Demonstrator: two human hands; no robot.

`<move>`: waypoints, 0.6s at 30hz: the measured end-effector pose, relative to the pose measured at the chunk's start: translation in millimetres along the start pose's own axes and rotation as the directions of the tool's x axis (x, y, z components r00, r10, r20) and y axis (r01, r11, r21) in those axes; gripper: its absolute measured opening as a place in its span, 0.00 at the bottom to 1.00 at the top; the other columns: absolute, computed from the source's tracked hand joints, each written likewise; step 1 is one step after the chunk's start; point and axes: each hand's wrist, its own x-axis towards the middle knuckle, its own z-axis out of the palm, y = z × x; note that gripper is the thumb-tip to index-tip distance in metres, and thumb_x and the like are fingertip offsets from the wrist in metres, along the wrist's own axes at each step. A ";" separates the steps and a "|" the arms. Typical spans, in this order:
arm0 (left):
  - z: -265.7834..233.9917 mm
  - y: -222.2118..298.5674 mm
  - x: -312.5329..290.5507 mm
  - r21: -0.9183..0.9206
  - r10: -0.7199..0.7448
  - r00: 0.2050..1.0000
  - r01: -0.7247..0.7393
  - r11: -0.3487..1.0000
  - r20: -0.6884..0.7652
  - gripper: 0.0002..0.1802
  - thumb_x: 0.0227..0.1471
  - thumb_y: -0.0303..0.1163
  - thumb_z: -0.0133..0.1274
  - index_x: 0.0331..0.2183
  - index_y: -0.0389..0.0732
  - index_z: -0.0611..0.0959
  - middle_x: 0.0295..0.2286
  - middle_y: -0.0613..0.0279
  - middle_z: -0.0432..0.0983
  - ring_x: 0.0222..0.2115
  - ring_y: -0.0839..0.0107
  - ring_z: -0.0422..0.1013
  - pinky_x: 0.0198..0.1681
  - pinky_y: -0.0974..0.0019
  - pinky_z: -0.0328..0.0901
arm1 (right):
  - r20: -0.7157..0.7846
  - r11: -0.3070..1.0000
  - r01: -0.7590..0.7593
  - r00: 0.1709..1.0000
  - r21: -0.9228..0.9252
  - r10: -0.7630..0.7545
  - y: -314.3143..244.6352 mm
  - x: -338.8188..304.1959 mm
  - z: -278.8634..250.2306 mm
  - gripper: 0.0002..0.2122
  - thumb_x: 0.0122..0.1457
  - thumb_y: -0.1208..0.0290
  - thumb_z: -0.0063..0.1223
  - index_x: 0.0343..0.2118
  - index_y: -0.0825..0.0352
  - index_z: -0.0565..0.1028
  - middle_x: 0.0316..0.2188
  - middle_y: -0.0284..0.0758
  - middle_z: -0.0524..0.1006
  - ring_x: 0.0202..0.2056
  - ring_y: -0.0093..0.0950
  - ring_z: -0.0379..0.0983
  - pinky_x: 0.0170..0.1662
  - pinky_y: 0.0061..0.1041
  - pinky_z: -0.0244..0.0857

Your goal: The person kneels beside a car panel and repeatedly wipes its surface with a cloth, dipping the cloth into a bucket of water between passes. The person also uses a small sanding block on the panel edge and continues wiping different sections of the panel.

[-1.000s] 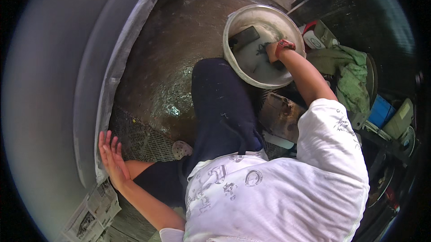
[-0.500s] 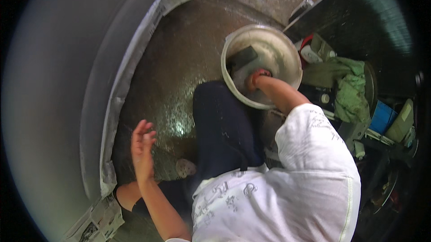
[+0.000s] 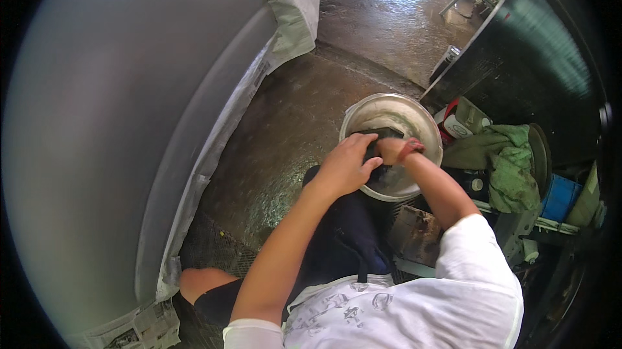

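Observation:
A round white bucket (image 3: 424, 119) stands on the floor just ahead of my knee. Over its left rim comes my left hand (image 3: 346, 164), thumb and fingers curved around a dark flat block (image 3: 391, 132). My right hand (image 3: 390, 149), with a red band at the wrist, reaches inside the bucket from the right. Its fingers are curled in against the block and mostly hidden, so what they hold does not show. The lower part of the block is covered by my hands.
On the left rises a large grey curved panel (image 3: 129, 122), its edge masked with paper (image 3: 295, 18). Right of the bucket are a red-and-white container (image 3: 453, 123), a green cloth (image 3: 512, 177) and a blue box (image 3: 561, 197). A dark board (image 3: 518, 70) stands behind them.
My left hand has swung from the lower left to the bucket and the dark block. The block sits nearer the bucket's middle, beside my right hand. The view has shifted.

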 end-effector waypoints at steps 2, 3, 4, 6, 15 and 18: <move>17.1 -10.0 12.8 0.099 -0.013 0.999 0.016 0.995 -0.032 0.37 0.52 0.36 0.65 0.62 0.44 0.72 0.54 0.46 0.73 0.52 0.47 0.72 0.57 0.52 0.68 | -0.291 0.975 0.185 0.946 0.126 -0.142 -35.8 -51.6 -57.2 0.19 0.48 0.68 0.61 0.47 0.60 0.81 0.40 0.46 0.83 0.47 0.44 0.79 0.49 0.44 0.72; 27.4 -10.8 21.7 0.114 -0.038 0.998 0.044 0.993 -0.049 0.38 0.51 0.37 0.65 0.62 0.45 0.71 0.54 0.46 0.74 0.53 0.46 0.72 0.58 0.51 0.67 | -0.471 0.943 0.285 0.864 0.169 -0.177 -50.5 -80.1 -77.0 0.16 0.49 0.70 0.61 0.43 0.67 0.81 0.41 0.50 0.82 0.47 0.47 0.78 0.50 0.43 0.71; 36.8 -13.6 30.1 0.133 -0.072 0.995 0.081 0.988 -0.069 0.40 0.50 0.39 0.66 0.62 0.45 0.71 0.54 0.47 0.74 0.54 0.45 0.71 0.58 0.50 0.67 | -0.561 0.941 0.293 0.814 0.168 -0.153 -66.2 -101.8 -91.1 0.16 0.49 0.72 0.60 0.43 0.67 0.81 0.41 0.50 0.81 0.47 0.47 0.78 0.50 0.42 0.70; 53.5 -23.5 50.4 -0.045 -0.059 0.990 0.053 0.998 -0.127 0.38 0.48 0.41 0.67 0.60 0.46 0.74 0.53 0.47 0.75 0.54 0.46 0.71 0.58 0.49 0.67 | -0.709 0.924 0.320 0.701 0.208 -0.083 -91.3 -146.8 -114.4 0.14 0.52 0.76 0.57 0.43 0.68 0.79 0.41 0.48 0.81 0.47 0.46 0.77 0.52 0.39 0.69; 86.1 -19.4 83.0 -0.356 -0.198 0.958 0.114 0.927 -0.209 0.24 0.45 0.31 0.59 0.47 0.38 0.80 0.48 0.40 0.77 0.51 0.44 0.73 0.56 0.49 0.67 | -0.627 0.384 0.512 0.484 0.769 0.611 -48.6 -152.3 -35.3 0.16 0.67 0.73 0.54 0.56 0.68 0.75 0.48 0.28 0.78 0.46 0.20 0.73 0.49 0.23 0.66; 109.9 -15.4 83.2 -0.281 -0.053 0.899 -0.080 0.957 -0.435 0.25 0.43 0.26 0.56 0.47 0.35 0.79 0.50 0.41 0.74 0.54 0.43 0.70 0.60 0.51 0.65 | -0.340 -0.137 0.483 0.764 0.865 0.549 -43.3 -115.7 8.0 0.22 0.72 0.58 0.49 0.62 0.66 0.70 0.55 0.32 0.75 0.52 0.23 0.71 0.52 0.27 0.66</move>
